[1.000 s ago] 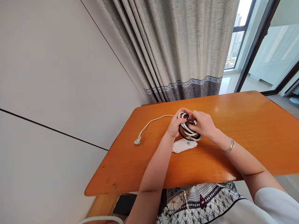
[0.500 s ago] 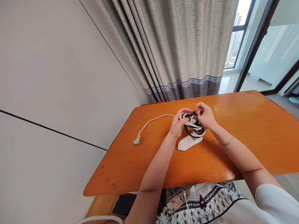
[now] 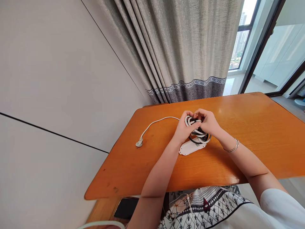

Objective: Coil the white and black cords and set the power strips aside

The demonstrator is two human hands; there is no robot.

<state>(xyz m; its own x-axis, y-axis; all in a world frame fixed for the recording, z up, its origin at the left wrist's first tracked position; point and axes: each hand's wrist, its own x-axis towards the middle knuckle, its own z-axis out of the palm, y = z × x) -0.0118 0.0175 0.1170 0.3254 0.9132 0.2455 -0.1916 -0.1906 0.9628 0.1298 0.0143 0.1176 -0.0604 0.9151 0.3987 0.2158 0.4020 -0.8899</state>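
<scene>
Coiled white cord (image 3: pixel 193 123), bound with a black tie (image 3: pixel 199 132), sits bunched between both hands at the middle of the orange surface (image 3: pixel 250 133). Her left hand (image 3: pixel 183 128) grips the coil's left side; her right hand (image 3: pixel 208 122) pinches it from the right. Just near of it lies a white power strip (image 3: pixel 190 148). The cord's loose end trails left to a plug (image 3: pixel 138 143).

The left hand (image 3: pixel 183 130) and right hand (image 3: pixel 208 123) cover much of the coiled white cord (image 3: pixel 196 131), so how the black band (image 3: pixel 193 140) wraps it stays unclear, and the table (image 3: pixel 262 133) runs off the right edge.
</scene>
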